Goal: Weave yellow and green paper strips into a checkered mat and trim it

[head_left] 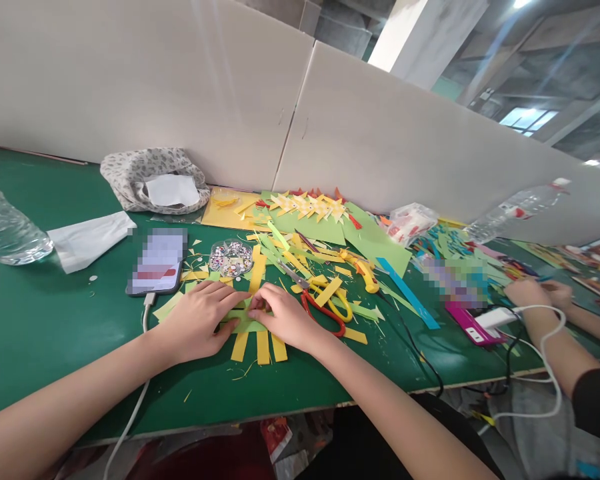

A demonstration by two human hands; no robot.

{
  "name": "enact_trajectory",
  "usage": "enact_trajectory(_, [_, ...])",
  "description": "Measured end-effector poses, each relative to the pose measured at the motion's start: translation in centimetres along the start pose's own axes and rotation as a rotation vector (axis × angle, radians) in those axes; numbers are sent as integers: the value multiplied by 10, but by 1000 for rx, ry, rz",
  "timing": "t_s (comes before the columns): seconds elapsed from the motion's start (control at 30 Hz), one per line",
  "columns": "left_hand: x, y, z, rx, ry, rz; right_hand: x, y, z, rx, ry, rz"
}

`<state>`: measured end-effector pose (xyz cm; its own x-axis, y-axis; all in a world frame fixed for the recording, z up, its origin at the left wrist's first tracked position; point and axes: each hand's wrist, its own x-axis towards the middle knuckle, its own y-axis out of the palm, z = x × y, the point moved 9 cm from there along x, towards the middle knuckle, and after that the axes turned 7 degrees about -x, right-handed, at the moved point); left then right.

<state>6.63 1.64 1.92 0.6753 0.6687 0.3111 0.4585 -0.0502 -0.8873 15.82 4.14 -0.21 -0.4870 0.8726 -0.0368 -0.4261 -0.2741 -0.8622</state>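
2 loosely curled hands [200, 317] [283, 316], close together, on green paper [247, 327]

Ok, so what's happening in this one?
A person has both bare hands at a piece of slit green paper. The left hand rests on it; the right hand is curled over it, its grip unclear. Yellow strips stick out from the near edge. Scissors lie beside the right hand, among paper scraps.

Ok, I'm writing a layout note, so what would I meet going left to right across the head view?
Water bottle, white sheet, phone, left hand, right hand, yellow tool, blue strip, magenta block, another person's hand.
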Motion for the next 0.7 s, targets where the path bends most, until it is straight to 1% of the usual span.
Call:
enact_trajectory(0.2, [0, -2, -2, 1, 7, 6, 0, -2, 0, 17, -2, -17])
enact_trajectory(0.33, [0, -3, -1, 8, 17, -17, -1, -4, -2, 91, -9, -5])
enact_trajectory(0.47, [-2, -1, 6, 20, -47, -44, -3, -7, -4, 149, -16, 39])
enact_trajectory(0.6, [-3, -5, 10, 3, -92, -97, -5, -7, -4, 178, -38, 54])
enact_trajectory(0.67, [-2, -8, 7, -11, -59, -115, -6, -6, -5, 181, -36, 52])
enact_trajectory(0.7, [-1, -8, 3, -20, -18, -114, -6, -6, -6, 179, -32, 50])
